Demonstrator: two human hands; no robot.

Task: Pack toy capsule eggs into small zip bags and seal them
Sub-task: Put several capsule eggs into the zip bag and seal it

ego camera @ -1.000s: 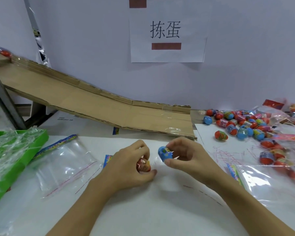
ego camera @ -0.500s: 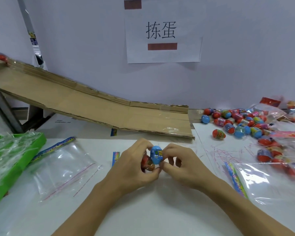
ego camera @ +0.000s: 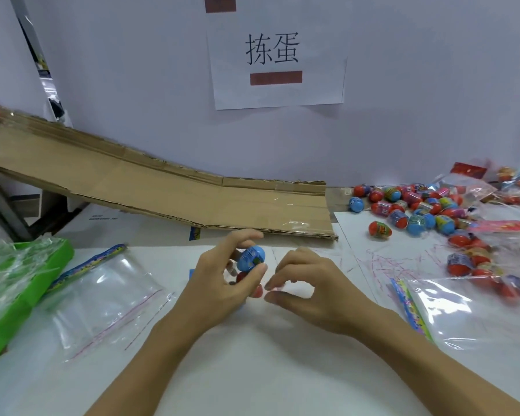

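My left hand (ego camera: 222, 280) curls around a blue egg (ego camera: 250, 257), with a red egg (ego camera: 243, 277) tucked beneath it in the same grip, just above the desk (ego camera: 252, 370). My right hand (ego camera: 306, 288) pinches the edge of a clear zip bag (ego camera: 278, 291) just beside them. Loose eggs (ego camera: 409, 208) lie far right.

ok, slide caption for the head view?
Left hand holds a blue egg and red egg; right hand pinches a clear zip bag.
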